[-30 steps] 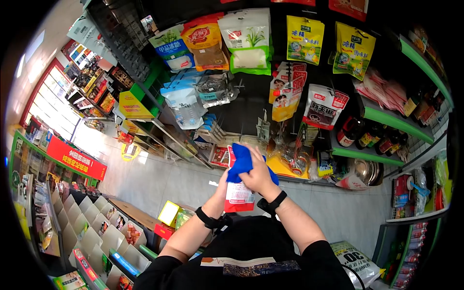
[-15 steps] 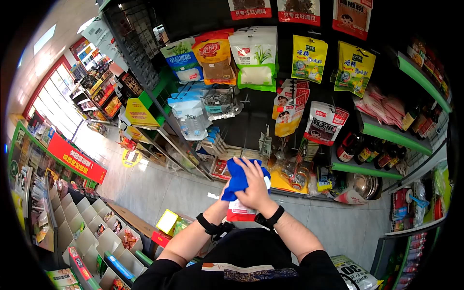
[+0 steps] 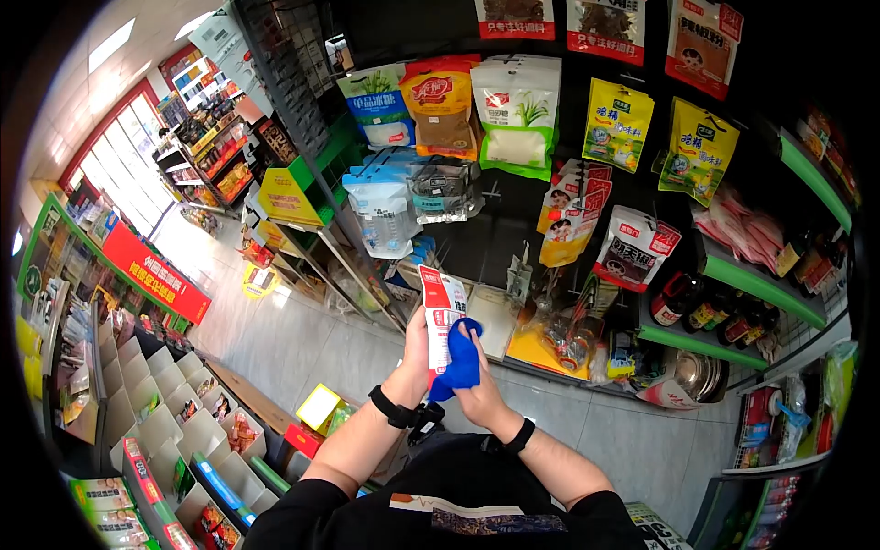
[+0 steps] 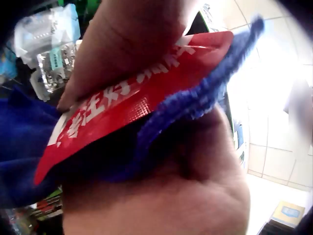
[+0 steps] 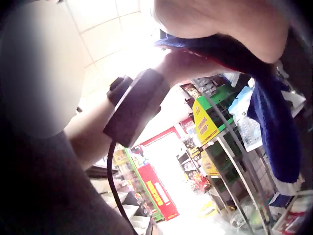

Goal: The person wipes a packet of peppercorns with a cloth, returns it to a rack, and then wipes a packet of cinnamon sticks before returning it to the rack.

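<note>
A red and white packet (image 3: pixel 444 316) stands nearly upright in front of the chest in the head view. The left hand (image 3: pixel 416 353) grips it along its left edge. A blue cloth (image 3: pixel 461 365) lies against the packet's lower right side, bunched in the right hand (image 3: pixel 478 396). The left wrist view shows the red packet (image 4: pixel 142 105) between the left hand's (image 4: pixel 137 44) thumb side and palm, with the cloth's fuzzy edge (image 4: pixel 195 100) beside it. From the right hand (image 5: pixel 230 24) the cloth (image 5: pixel 276 129) hangs down in the right wrist view; its fingertips are hidden there.
Hanging bags (image 3: pixel 518 119) and yellow packets (image 3: pixel 618 126) fill the rack ahead. Dark bottles (image 3: pixel 676 300) stand on green-edged shelves (image 3: pixel 763 286) at the right. White divided bins (image 3: pixel 174 408) are at the lower left, and grey floor tiles (image 3: pixel 344 344) lie below the rack.
The right hand has moved down with the cloth, uncovering the packet's upper part. The packet now stands higher between the hands. The head view has shifted, moving the rack rightward.
</note>
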Motion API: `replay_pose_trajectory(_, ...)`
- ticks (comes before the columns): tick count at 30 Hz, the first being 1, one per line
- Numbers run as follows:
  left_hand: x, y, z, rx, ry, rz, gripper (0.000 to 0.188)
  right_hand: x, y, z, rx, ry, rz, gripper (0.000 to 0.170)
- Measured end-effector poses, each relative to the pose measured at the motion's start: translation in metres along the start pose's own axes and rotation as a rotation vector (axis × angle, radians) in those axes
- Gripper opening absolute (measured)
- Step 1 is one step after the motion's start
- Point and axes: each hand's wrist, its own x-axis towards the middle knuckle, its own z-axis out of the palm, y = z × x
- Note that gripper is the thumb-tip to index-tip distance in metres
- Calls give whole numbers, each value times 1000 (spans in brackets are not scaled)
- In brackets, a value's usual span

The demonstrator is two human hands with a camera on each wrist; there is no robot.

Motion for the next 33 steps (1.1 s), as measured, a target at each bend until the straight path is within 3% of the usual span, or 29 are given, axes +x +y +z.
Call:
replay_pose_trajectory(3, -27, 7, 30, -5, -81, -147, 63, 3, -14, -4, -153, -52, -40, 66)
replay_pose_trajectory(6, -17, -28, 4, 24, -25, -8, 62, 24, -22, -20, -263, -53, -86, 74)
replay_pose_trajectory(8, -16, -33, 7, 58, 2, -17, 61, 37, -12, -28, -274, -1, -42, 76)
replay_pose_trajectory(12, -28, -28, 19, 58, 17, -92, 52, 43, 24, -34, -156, 150, 14, 61)
replay_pose_trajectory(16, -14, -19, 25, -71, -31, 88, 52, 17, 32, -10, 138, 158, 121, 58)
replay_pose_trajectory(18, -3, -7, 12, -86, -44, 79, 55, 3, 23, 3, 171, 121, 83, 63)
replay_pose_trajectory(20, 9, 1, 2, -41, 9, 102, 55, -5, 3, 8, 91, 97, 76, 65)
replay_pose_trajectory(22, 1, 5, 5, -71, -89, -84, 58, -5, -3, 5, -88, 34, 3, 67)
replay_pose_trajectory(24, -15, 1, 27, 2, 32, -57, 57, 0, -8, 1, -237, 7, -43, 69)
replay_pose_trajectory(25, -13, -6, 22, -3, -63, -54, 64, 6, -16, -4, -223, 34, -56, 63)
replay_pose_trajectory(26, -19, -12, 19, -9, -117, -59, 59, 11, -21, -10, -210, 55, -75, 64)
replay_pose_trajectory(29, -9, -36, 10, -32, 2, -48, 59, 26, -15, -30, -258, -11, -30, 80)
replay_pose_trajectory(31, -17, -40, 11, 70, 62, -33, 55, 27, -2, -34, -170, 69, 29, 77)
replay_pose_trajectory(33, -13, -36, 16, 4, -43, -3, 54, 20, 27, -31, -210, 65, 45, 71)
